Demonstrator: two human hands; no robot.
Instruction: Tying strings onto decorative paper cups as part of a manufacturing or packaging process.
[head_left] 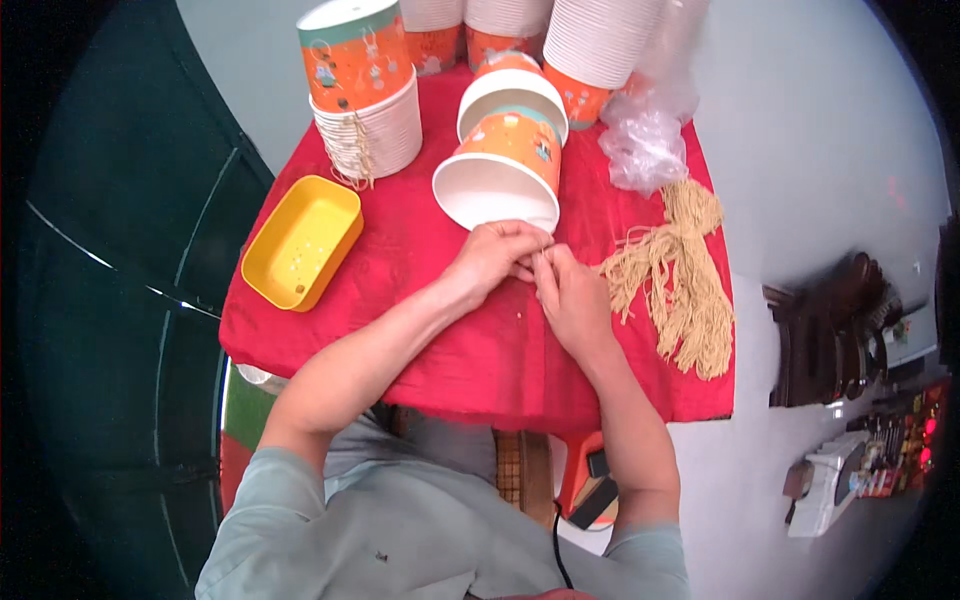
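My left hand (494,258) and my right hand (575,292) meet over the table, their fingertips pinched close together. What sits between the fingers is too small to make out, perhaps a thin string. Just beyond them an orange paper bucket (515,145) with a white inside lies on its side, its open mouth toward me. Its lower rim is right at my left fingers. Behind it lies another bucket (512,90), also tipped over. To the right of my right hand spreads a bundle of tan strings (680,270).
A yellow tray (345,235) with small white bits and a brown one stands on the left of the red-covered table (400,260). Stacked paper buckets (370,130) with strings hanging off stand behind it. More stacks (605,40) and a clear plastic bag (645,145) are at the back.
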